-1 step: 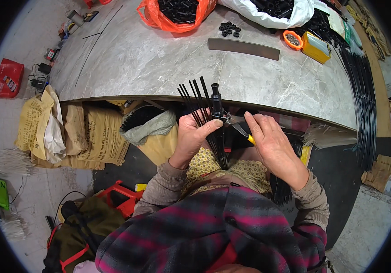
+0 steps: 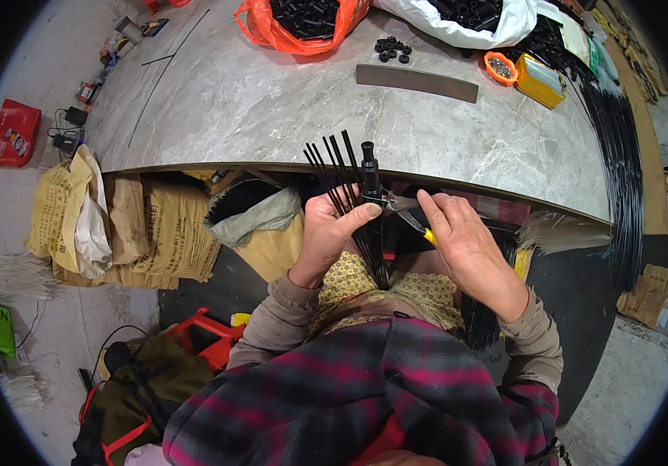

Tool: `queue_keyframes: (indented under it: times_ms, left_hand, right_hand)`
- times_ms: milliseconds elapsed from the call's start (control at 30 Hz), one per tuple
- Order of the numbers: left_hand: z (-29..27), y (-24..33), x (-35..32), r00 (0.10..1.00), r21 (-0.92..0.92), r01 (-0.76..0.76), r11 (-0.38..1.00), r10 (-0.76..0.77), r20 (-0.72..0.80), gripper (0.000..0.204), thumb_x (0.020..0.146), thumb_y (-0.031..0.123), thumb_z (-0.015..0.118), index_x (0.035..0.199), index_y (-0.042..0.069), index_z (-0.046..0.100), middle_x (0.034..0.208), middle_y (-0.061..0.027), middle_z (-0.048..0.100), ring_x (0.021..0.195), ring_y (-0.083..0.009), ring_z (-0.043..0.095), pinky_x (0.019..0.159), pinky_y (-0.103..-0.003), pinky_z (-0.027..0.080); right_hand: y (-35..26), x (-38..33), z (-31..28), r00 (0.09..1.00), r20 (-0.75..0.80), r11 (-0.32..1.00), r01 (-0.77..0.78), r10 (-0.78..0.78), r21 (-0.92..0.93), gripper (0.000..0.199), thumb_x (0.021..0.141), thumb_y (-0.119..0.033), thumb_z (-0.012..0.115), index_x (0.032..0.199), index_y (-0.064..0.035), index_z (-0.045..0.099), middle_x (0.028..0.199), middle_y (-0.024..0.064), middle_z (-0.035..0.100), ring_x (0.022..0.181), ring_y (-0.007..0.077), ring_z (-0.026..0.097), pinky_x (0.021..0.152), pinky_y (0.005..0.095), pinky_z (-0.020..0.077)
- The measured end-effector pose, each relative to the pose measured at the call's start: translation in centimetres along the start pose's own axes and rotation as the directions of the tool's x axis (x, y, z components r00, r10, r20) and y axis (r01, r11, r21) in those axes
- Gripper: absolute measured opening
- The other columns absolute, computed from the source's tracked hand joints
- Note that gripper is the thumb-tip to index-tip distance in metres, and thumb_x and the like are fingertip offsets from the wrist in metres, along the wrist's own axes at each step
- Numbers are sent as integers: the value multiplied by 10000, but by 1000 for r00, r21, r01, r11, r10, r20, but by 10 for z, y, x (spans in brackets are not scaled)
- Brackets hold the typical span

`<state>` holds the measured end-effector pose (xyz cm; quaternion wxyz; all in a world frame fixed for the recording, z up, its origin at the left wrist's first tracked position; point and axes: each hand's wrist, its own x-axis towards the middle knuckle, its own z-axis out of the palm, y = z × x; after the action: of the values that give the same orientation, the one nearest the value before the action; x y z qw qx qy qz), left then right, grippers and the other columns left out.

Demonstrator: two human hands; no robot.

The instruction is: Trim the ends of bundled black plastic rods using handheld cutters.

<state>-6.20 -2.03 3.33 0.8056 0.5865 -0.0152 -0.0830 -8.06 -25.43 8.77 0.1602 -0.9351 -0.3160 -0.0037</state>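
Note:
My left hand (image 2: 326, 234) is closed round several thin black rods (image 2: 336, 167), which fan out above the fingers and run down toward my lap. Beside them, near the thumb tip, stands an upright black stepped tubular fitting (image 2: 370, 172). My right hand (image 2: 470, 252) is wrapped round pliers (image 2: 412, 220) with yellow on the handle. The metal jaws meet the lower side of the fitting; what exactly they bite on is too small to tell. The palm hides most of the handles.
Ahead is the grey table (image 2: 256, 116) with a red bag (image 2: 320, 48) and a white bag (image 2: 419, 19) of black parts, a grey strip (image 2: 415, 83), an orange dish (image 2: 500, 68) and a yellow box (image 2: 540, 81). Long black rods (image 2: 621, 179) overhang its right edge. Paper sacks (image 2: 175, 225) stand below left.

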Motion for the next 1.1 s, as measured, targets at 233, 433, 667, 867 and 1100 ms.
queue_keyframes:
  times_ms: [233, 433, 667, 867, 1100]
  left_hand:
    - [-4, 1, 0, 1000, 15, 9, 1000, -9, 15, 193, 838, 3, 718, 1027, -29, 701, 952, -67, 717, 860, -119, 650, 808, -262, 513]
    - [-4, 2, 5, 999, 0, 23, 1000, -23, 48, 160, 842, -11, 693, 999, -40, 696, 927, -92, 721, 846, -142, 667, 811, -277, 524]
    - [-5, 1, 7, 998, 11, 20, 1000, -20, 58, 167, 849, -8, 686, 1012, -43, 690, 936, -101, 723, 860, -149, 670, 823, -283, 525]
    - [-8, -1, 8, 999, 35, 10, 999, -12, 45, 179, 857, 10, 704, 1028, -40, 690, 977, -85, 719, 893, -132, 652, 838, -279, 516]
    - [-14, -8, 12, 998, 37, -13, 999, 11, 55, 209, 855, 46, 726, 1038, -46, 687, 999, -98, 717, 904, -137, 652, 844, -284, 516]
  right_hand:
    - [9, 6, -11, 976, 215, 888, -67, -36, 455, 567, 916, -72, 610, 1426, 27, 383, 1214, 218, 504, 1109, 376, 522, 978, 413, 426]
    - [24, 16, -18, 949, 300, 822, -98, -92, 561, 508, 953, -176, 597, 1383, 26, 416, 1161, 222, 537, 1083, 387, 546, 939, 427, 442]
    - [27, 20, -17, 928, 360, 737, -177, -97, 653, 450, 982, -216, 581, 1346, 15, 453, 928, 148, 593, 861, 249, 628, 783, 349, 501]
    - [17, 13, -1, 893, 450, 572, -375, 11, 730, 349, 996, -237, 583, 1224, 7, 480, 694, 68, 570, 597, 136, 588, 561, 287, 479]
    - [9, 2, 29, 952, 285, 636, -290, 113, 716, 315, 993, -261, 595, 1068, 34, 515, 623, 94, 576, 550, 169, 578, 537, 322, 454]
